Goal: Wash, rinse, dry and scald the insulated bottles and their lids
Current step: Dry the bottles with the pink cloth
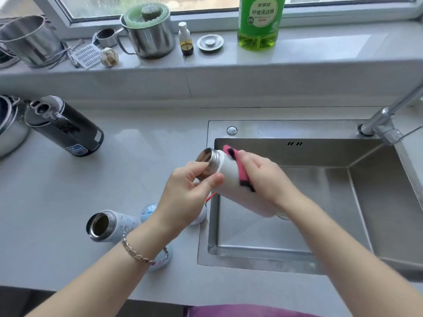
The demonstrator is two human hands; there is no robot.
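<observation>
A white insulated bottle with a steel neck is held tilted over the left edge of the sink, mouth pointing up and left. My left hand grips its open steel neck. My right hand presses a pink sponge with a dark backing against the bottle's side. A second open bottle, white and light blue, stands on the counter under my left forearm. Two lids, light blue and white, lie partly hidden behind my left hand.
A black bottle lies at the counter's left beside a steel pot. The sill holds a green detergent bottle, a steel mug, a small spray bottle and a sink plug. The tap stands at the sink's far right.
</observation>
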